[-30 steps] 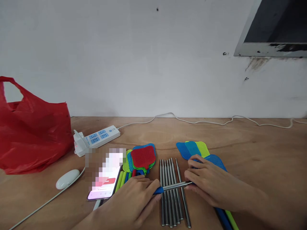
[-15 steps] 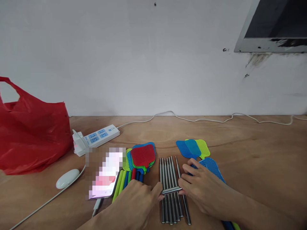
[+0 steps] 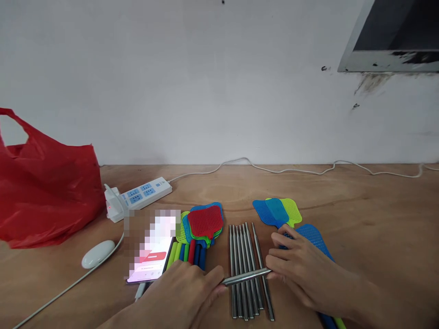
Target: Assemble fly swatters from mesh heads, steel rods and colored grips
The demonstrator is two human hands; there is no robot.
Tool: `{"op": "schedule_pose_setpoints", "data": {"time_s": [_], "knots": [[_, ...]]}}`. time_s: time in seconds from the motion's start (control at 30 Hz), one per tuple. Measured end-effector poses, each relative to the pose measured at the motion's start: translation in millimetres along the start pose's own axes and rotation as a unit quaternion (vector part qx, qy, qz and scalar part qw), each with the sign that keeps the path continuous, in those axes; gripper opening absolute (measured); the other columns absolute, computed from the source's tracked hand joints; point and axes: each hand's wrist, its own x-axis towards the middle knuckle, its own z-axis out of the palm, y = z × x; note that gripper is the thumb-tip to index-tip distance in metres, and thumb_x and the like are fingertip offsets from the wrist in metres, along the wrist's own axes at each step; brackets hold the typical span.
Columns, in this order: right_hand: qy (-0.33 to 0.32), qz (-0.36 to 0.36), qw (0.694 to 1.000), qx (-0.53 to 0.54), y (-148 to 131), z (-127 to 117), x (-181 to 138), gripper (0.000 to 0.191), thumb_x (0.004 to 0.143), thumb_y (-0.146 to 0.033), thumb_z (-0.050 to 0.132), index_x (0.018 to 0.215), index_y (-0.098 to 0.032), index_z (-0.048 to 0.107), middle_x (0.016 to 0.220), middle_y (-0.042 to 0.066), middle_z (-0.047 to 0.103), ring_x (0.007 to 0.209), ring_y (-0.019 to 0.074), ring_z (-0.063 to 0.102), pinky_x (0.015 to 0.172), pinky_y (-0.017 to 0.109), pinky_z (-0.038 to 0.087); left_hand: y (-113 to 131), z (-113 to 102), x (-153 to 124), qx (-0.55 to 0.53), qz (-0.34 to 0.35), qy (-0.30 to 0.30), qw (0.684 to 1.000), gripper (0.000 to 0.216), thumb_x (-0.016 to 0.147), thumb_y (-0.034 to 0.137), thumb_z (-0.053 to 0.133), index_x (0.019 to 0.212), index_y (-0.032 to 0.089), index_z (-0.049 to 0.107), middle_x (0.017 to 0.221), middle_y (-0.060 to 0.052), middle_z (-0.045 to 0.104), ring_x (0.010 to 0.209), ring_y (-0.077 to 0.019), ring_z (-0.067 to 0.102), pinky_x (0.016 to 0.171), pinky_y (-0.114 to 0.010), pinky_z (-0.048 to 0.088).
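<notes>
A shiny telescopic metal rod (image 3: pixel 245 277) spans the gap between my two hands, tilted slightly up to the right. My left hand (image 3: pixel 194 283) is closed on its left end, and my right hand (image 3: pixel 300 265) pinches the right end. Beneath the held rod, several similar metal rods (image 3: pixel 241 256) lie side by side on the table, one set a little apart. A blue fly swatter head (image 3: pixel 313 240) shows behind my right hand, partly covered. Left of the rods, a red fly swatter head (image 3: pixel 205 220) tops a stack of coloured ones; my left hand hides part of their handles.
Blue and green fly swatter heads (image 3: pixel 291 211) lie beyond my right hand. A lit phone (image 3: pixel 154 251), partly pixelated, rests at left. Behind it are a white power strip (image 3: pixel 147 194) and a red plastic bag (image 3: pixel 51 187). A white oval object (image 3: pixel 98 254) sits beside a cable.
My hands have moved farther apart, and a longer stretch of the held rod shows between them. The rods on the table stay in place.
</notes>
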Motion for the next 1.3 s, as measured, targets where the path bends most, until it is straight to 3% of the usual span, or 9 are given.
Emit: {"op": "schedule_pose_setpoints", "data": {"time_s": [0.3,0.47,0.63,0.83,1.0,1.1,1.2,1.3], "knots": [[-0.018,0.007,1.0,0.019,-1,-8,5,0.021,0.095,-0.015,0.051,0.075,-0.021,0.05,0.07,-0.002,0.061,0.079,0.02,0.05,0.091,0.039,0.031,-1,-2,-2,0.002,-0.008,-0.014,1.0,0.039,0.11,0.033,0.022,0.089,0.023,0.053,0.072,-0.004,0.07,0.056,-0.0238,0.065,0.046,-0.03,0.025],[-0.005,0.043,0.999,0.022,12,-5,-8,0.02,0.09,-0.006,0.049,0.077,-0.022,0.052,0.073,-0.001,0.06,0.082,0.0207,0.049,0.09,0.04,0.033,-16,-2,-13,-0.014,-0.009,0.01,1.0,0.051,0.11,0.04,0.011,0.089,0.024,0.055,0.07,-0.003,0.067,0.056,-0.0222,0.063,0.048,-0.03,0.029],[0.006,0.057,0.998,-0.003,21,0,-22,0.021,0.09,-0.007,0.048,0.078,-0.022,0.053,0.076,0.0,0.062,0.084,0.0222,0.049,0.091,0.043,0.034,-30,6,-19,-0.048,-0.021,0.027,0.998,0.048,0.11,0.044,0.017,0.088,0.025,0.055,0.069,-0.001,0.063,0.055,-0.0208,0.059,0.049,-0.03,0.028],[0.015,0.046,0.999,0.005,21,-6,-24,0.024,0.095,-0.01,0.044,0.078,-0.022,0.055,0.076,0.001,0.061,0.082,0.0219,0.051,0.09,0.042,0.037,-27,10,-19,-0.082,-0.001,0.044,0.996,0.039,0.109,0.04,0.027,0.091,0.025,0.058,0.073,0.0,0.064,0.06,-0.0193,0.06,0.053,-0.029,0.033],[0.024,0.063,0.998,0.02,18,-9,-29,0.023,0.099,-0.017,0.045,0.082,-0.022,0.06,0.085,0.003,0.065,0.086,0.0232,0.055,0.087,0.042,0.041,-33,15,-31,-0.074,-0.007,0.101,0.992,0.046,0.108,0.051,0.024,0.092,0.026,0.06,0.072,0.0,0.065,0.06,-0.0192,0.059,0.054,-0.028,0.036],[0.065,0.113,0.991,0.036,25,-10,-33,0.011,0.096,-0.03,0.056,0.099,-0.025,0.065,0.105,0.006,0.069,0.103,0.0282,0.057,0.094,0.048,0.041,-37,15,-35,-0.07,-0.002,0.1,0.993,0.048,0.108,0.05,0.023,0.087,0.026,0.059,0.07,0.0,0.064,0.057,-0.0189,0.058,0.051,-0.028,0.034],[0.128,0.231,0.958,0.109,45,-10,-38,0.023,0.095,-0.04,0.057,0.113,-0.027,0.064,0.12,0.008,0.067,0.116,0.0307,0.057,0.099,0.051,0.043,-38,11,-35,-0.072,-0.009,0.104,0.992,0.05,0.108,0.05,0.02,0.085,0.025,0.058,0.068,0.0,0.063,0.055,-0.0186,0.057,0.052,-0.028,0.034],[0.219,0.403,0.85,0.259,66,-10,-43,0.037,0.088,-0.056,0.059,0.11,-0.026,0.065,0.11,0.008,0.071,0.104,0.0311,0.066,0.086,0.046,0.055,-39,10,-36,-0.083,-0.025,0.103,0.991,0.048,0.108,0.05,0.022,0.086,0.024,0.057,0.066,0.001,0.062,0.054,-0.0174,0.056,0.052,-0.027,0.033]]}}
